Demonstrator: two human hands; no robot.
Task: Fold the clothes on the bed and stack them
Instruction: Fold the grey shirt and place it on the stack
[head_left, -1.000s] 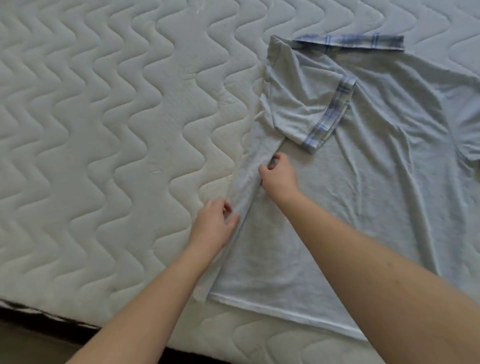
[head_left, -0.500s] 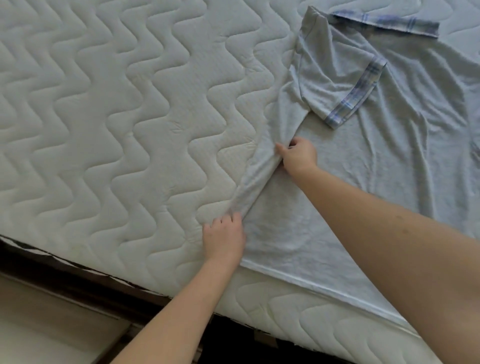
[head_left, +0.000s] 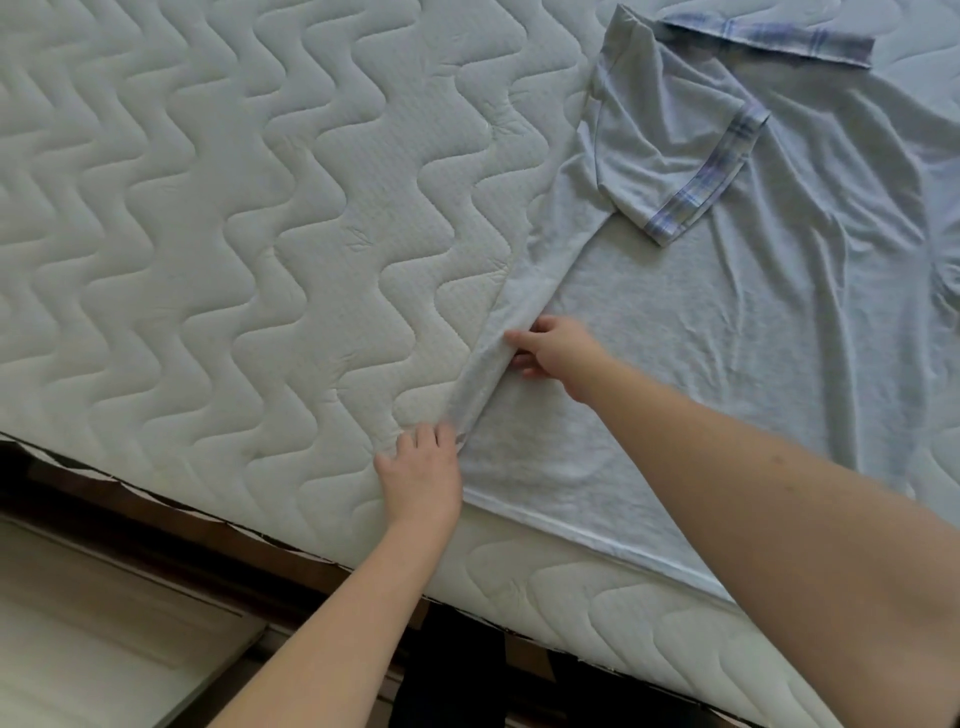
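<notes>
The left hand (head_left: 421, 480) reaches up from the bed's edge, its arm stretched out. Its fingers curl at the bottom end of a folded strip of the grey shirt (head_left: 727, 338), gripping it. Just up and right of those fingers, the right hand (head_left: 553, 351) pinches the same fold, arm coming in from the right. The shirt lies spread on the white mattress (head_left: 208, 234), past the fingertips.

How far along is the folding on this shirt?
Early. Done: the plaid-trimmed sleeve already lies folded in over the grey shirt. In hand: the left hand and right hand have a grip on the shirt's side edge, turning it inward. Left: the far side, the crosswise fold, and stacking; no stack shows.
</notes>
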